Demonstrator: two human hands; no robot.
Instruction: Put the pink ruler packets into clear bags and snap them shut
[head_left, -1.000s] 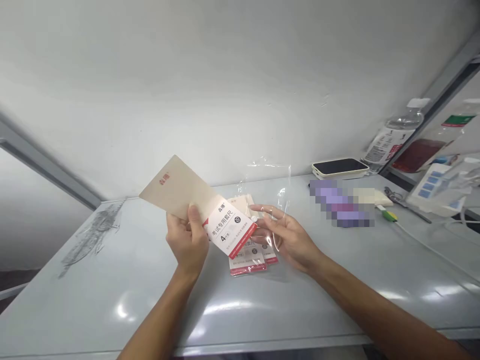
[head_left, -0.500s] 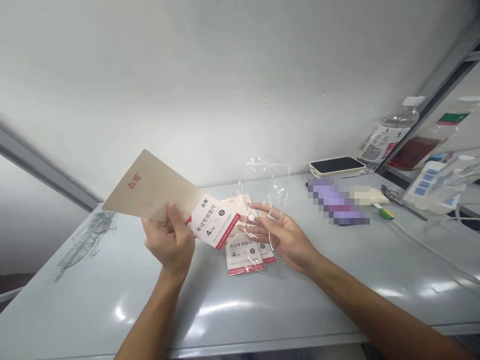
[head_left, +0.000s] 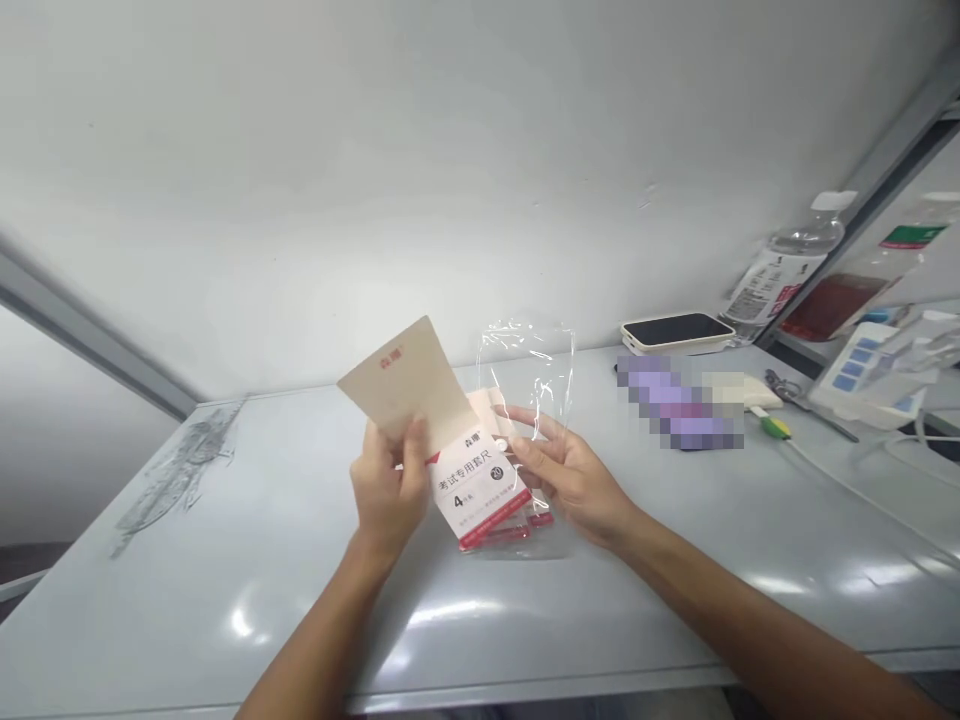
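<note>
My left hand (head_left: 394, 480) pinches a folded card (head_left: 411, 385) between thumb and fingers. The card has a beige flap standing up and a white and red printed lower part. A clear plastic pouch (head_left: 529, 350) with a white snap button is held upright by my right hand (head_left: 566, 470), its thumb in front and fingers behind. The card's printed end overlaps the pouch's left side; I cannot tell whether it is inside. Behind and below the card lie similar red-edged printed cards (head_left: 541, 520) on the table, mostly hidden.
The grey table (head_left: 247, 560) meets a white wall. To the right are a phone (head_left: 679, 330), a blurred purple packet (head_left: 671, 405), a white cable (head_left: 847, 485) and a water bottle (head_left: 784, 265). Crumpled clear plastic (head_left: 176, 480) lies at left.
My left hand has moved right with the card, bringing its printed end against the pouch and over the cards on the table. The right hand stays nearly in place with the pouch.
</note>
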